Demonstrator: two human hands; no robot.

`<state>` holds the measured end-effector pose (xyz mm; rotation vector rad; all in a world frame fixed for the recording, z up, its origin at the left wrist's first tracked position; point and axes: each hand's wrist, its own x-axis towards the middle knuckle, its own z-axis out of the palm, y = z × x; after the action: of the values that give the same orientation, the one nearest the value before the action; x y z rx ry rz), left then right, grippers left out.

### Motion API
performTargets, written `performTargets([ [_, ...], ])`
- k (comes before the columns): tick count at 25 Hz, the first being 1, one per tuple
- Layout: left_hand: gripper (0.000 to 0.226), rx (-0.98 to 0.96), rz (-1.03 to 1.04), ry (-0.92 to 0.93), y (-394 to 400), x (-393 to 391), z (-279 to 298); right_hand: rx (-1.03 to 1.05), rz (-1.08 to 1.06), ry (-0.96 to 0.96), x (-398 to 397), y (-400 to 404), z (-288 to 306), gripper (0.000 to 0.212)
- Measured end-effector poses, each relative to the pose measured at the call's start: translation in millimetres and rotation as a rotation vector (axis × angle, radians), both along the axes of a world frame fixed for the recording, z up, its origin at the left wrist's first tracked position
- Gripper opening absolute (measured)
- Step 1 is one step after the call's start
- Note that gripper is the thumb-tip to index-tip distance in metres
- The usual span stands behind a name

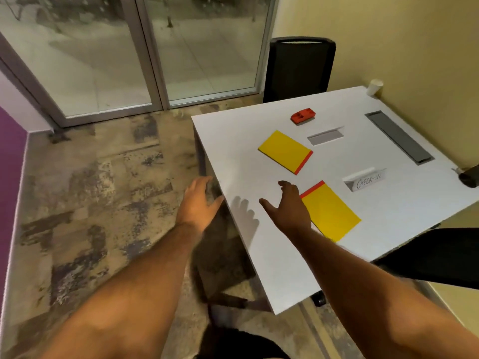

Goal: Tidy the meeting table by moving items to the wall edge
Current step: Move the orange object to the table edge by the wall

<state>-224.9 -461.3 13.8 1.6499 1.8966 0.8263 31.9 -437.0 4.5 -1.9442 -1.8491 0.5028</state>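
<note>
A white meeting table (233, 141) stands against a yellow wall on the right. On it lie two yellow notepads with red bindings: one near me (334, 213), one farther (283, 151). A red stapler-like object (303, 115) sits at the far side. A folded card reading "CHECK-IN" (366, 180) and a blank folded card (326, 136) stand mid-table. My right hand (290, 206) hovers open over the table, just left of the near notepad. My left hand (199, 200) is open beside the table's left edge, over the floor.
A white paper cup (374, 87) stands at the far wall corner. A grey cable slot (399, 137) runs along the wall side. A dark object (470, 176) lies at the right edge. Black chairs stand behind the table (300, 68) and at its near right (440, 255).
</note>
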Motion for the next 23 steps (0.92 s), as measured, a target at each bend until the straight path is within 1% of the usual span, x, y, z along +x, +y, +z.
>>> performTargets([
  [4,0.063,-0.01,-0.08,0.009,61,-23,-3,-0.017,-0.1,0.024,-33,45,-4,0.086],
  [7,0.065,0.023,-0.152,-0.086,141,-54,3,0.042,-0.105,0.045,-54,105,-2,0.084],
  [8,0.065,0.038,-0.143,-0.078,172,-67,8,0.063,-0.107,0.041,-58,129,1,0.083],
  [10,0.068,0.038,-0.114,0.004,226,-88,21,0.072,-0.125,0.009,-62,168,10,0.081],
  [11,0.069,0.032,-0.133,0.036,250,-95,26,0.072,-0.134,0.004,-65,185,12,0.081],
  [15,0.068,0.039,-0.252,0.106,335,-107,45,0.073,-0.221,0.001,-85,253,25,0.081],
  [19,0.067,0.026,-0.408,0.172,388,-121,36,0.03,-0.29,0.007,-109,296,21,0.083],
  [23,0.065,0.016,-0.569,0.156,499,-151,31,0.025,-0.43,-0.039,-145,363,18,0.082],
])
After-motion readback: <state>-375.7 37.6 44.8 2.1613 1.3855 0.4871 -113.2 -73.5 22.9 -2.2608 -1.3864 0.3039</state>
